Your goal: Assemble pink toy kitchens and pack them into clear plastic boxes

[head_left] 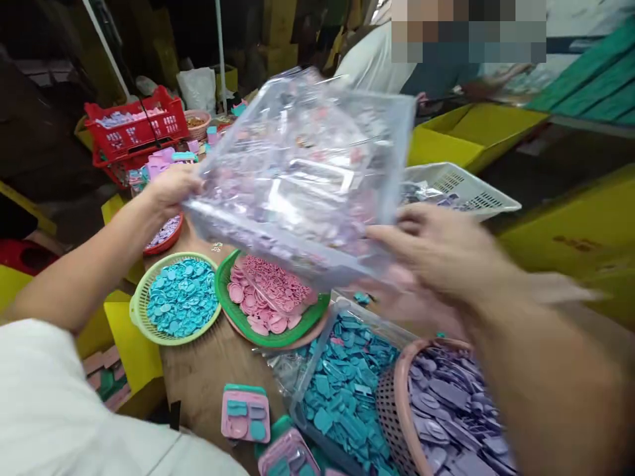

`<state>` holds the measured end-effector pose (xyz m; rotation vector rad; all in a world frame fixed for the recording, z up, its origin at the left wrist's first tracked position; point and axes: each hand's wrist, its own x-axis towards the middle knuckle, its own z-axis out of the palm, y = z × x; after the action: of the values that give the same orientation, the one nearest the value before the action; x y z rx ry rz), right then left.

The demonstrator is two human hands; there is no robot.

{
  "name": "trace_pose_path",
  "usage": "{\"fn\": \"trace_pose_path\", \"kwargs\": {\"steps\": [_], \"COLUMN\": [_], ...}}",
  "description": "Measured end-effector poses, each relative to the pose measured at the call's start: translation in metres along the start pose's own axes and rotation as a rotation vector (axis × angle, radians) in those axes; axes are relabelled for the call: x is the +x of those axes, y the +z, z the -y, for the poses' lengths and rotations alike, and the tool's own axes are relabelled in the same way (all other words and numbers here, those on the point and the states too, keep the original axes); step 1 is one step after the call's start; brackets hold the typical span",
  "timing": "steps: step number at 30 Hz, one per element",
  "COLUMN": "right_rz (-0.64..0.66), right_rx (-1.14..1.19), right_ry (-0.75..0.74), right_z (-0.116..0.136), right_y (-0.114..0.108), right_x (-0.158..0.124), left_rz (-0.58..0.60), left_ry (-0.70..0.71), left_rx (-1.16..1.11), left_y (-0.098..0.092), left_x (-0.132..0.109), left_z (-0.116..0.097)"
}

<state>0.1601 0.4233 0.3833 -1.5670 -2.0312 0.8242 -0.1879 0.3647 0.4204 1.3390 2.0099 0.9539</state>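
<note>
A clear plastic tub, filled with small plastic-wrapped pieces in lilac, pink and white, hangs tilted above the table between my two hands. My left hand is closed on its left corner. On the right side, my right hand grips the tub's near right wall, thumb along the edge; some fingers are hidden. Beneath the tub sit a green basket of pink pieces and a clear bin of teal pieces. Motion smears the tub and my right arm.
Around the wooden table stand a pale green basket of blue discs, a pink basket of purple pieces, a white basket and red crates. Small pink cases lie in front. Another person is beyond yellow boxes.
</note>
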Motion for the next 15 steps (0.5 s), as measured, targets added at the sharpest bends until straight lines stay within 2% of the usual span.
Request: {"fn": "trace_pose_path", "kwargs": {"steps": [3,5,7,10,13,15], "right_rz": [0.088,0.113,0.156,0.228,0.262,0.280], "right_rx": [0.032,-0.055,-0.127,-0.169,-0.200,-0.230], "right_ry": [-0.033,-0.113,-0.195,-0.274,-0.303,-0.324], "right_z": [0.080,0.112,0.130,0.138,0.131,0.118], "right_y": [0.070,0.119,0.163,0.216,0.253,0.268], "right_x": [-0.004,-0.006,-0.008,-0.010,-0.011,-0.012], "left_rz": [-0.094,-0.132,-0.154,-0.161,-0.201,-0.266], "left_ry": [-0.145,-0.247,-0.325,-0.393,-0.433,-0.460], "left_rx": [-0.179,-0.269,-0.328,-0.373,-0.409,-0.366], "left_y": [-0.075,-0.112,-0.135,-0.147,-0.138,-0.129], "left_x": [-0.039,-0.065,-0.086,-0.103,-0.102,-0.095], "left_z": [0.060,0.097,0.132,0.181,0.224,0.250]}}
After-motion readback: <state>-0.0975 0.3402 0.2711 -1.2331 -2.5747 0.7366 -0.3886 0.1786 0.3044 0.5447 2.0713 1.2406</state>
